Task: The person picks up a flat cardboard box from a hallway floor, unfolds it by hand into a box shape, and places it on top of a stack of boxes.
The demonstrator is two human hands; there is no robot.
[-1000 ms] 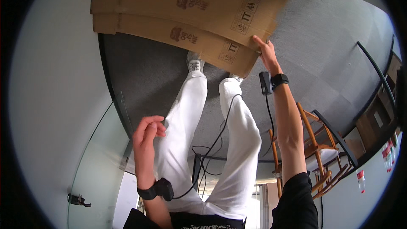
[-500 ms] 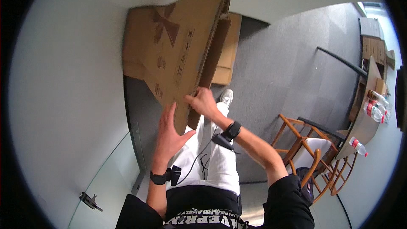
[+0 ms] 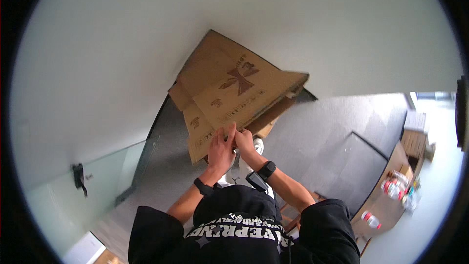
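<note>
A large, partly flattened brown cardboard box [image 3: 215, 76] with dark printing leans in front of me, its far end against the wall. My right hand [image 3: 245, 142] is closed on its near edge, fingers curled at the gap between two layers. Right beside it, my left hand [image 3: 222, 149] grips the same edge, its fingers reaching over the printed face. The left thumb is mostly hidden. Both wrists carry black straps, and a small dark device [image 3: 256, 182] hangs at the right one.
Another piece of cardboard [image 3: 267, 128] shows beneath the box on the grey floor [image 3: 312, 156]. White walls meet behind it. A glass panel [image 3: 105, 166] with a black handle stands left. At right, a table [image 3: 383, 210] bears plastic bottles [image 3: 392, 188]; a wooden chair [image 3: 293, 222] is partly hidden by my arm.
The box has tipped lower toward the wall corner and turned clockwise. My left hand has come from spread beside the edge to gripping it next to my right hand. The view has shifted.
</note>
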